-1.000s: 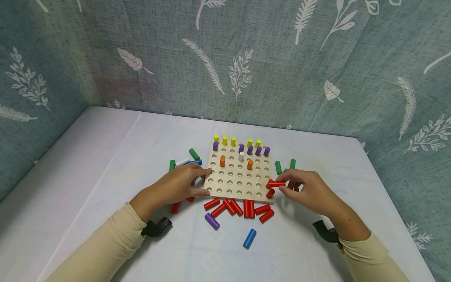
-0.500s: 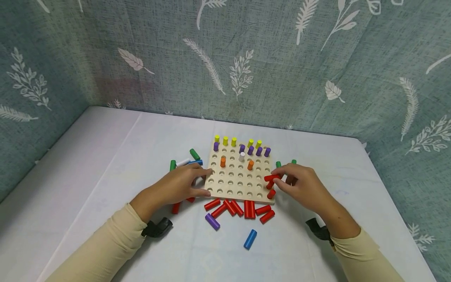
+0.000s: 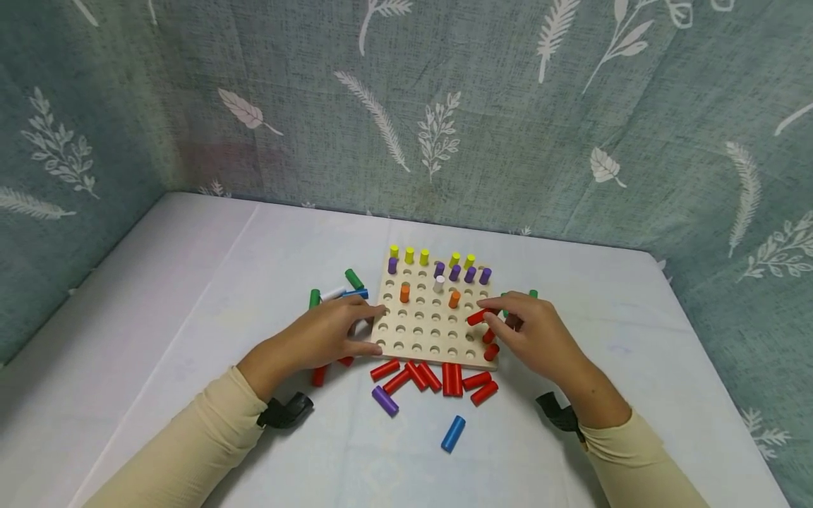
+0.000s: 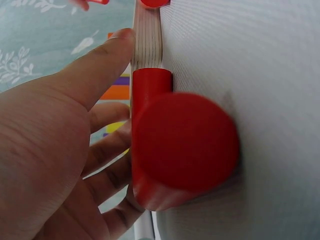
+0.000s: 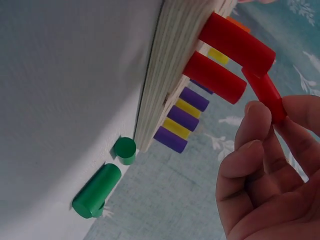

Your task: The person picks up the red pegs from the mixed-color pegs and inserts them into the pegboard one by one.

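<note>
My right hand (image 3: 533,331) pinches a red peg (image 3: 478,317) between thumb and fingertips, above the right side of a wooden pegboard (image 3: 425,340). Below it, two red pegs (image 3: 491,353) stand in holes along the board's right edge; the right wrist view shows the pinched peg (image 5: 266,95) tilted beside them. My left hand (image 3: 336,328) rests at the board's left edge, its thumb and index finger touching the wood and its fingers loosely spread. Toward the back of the board stand yellow pegs (image 3: 424,257), purple pegs (image 3: 454,273), a white peg (image 3: 440,283) and two orange pegs (image 3: 405,293).
Several loose red pegs (image 3: 428,377) lie along the board's front edge, with a purple peg (image 3: 384,401) and a blue peg (image 3: 453,434) nearer me. Green pegs (image 3: 354,279) and a white peg (image 3: 333,293) lie at the left. More green pegs (image 5: 97,190) are behind my right hand.
My right hand has moved left and slightly back with the red peg, from beside the board to over its right side. The left hand keeps its place at the edge.
</note>
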Motion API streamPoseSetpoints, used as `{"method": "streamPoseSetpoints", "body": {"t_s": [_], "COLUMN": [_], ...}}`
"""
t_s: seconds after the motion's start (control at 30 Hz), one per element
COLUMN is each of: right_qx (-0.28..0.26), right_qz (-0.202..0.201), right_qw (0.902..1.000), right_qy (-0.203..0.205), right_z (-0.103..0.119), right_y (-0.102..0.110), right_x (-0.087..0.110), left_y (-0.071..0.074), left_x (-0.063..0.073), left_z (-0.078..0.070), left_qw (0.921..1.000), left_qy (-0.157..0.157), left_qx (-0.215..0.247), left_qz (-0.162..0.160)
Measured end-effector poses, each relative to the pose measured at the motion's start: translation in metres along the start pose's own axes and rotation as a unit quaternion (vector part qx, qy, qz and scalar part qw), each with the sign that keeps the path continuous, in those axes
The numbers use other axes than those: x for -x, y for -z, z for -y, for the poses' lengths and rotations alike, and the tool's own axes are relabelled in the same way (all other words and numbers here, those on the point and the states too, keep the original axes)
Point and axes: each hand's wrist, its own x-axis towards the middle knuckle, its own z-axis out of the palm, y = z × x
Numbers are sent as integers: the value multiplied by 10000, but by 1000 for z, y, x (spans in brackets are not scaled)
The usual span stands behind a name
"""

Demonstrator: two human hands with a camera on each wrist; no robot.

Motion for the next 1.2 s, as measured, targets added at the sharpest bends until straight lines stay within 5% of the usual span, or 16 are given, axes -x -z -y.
{"method": "streamPoseSetpoints", "body": {"t_s": [0.7, 1.2], "right_qx": [162, 577], "right_qz": [497, 532], "right_qw": [9986, 9969], "right_qy": [6, 32], "right_z": [-3, -5], "right_y": [-9, -9], "right_x": [-3, 0], "left_y": [3, 3], "left_x": [1, -3], "left_z": [1, 0], "left_qw": [9996, 9999], "left_qy": [199, 70], "left_qx": [148, 118], "left_qz": [103, 88]}}
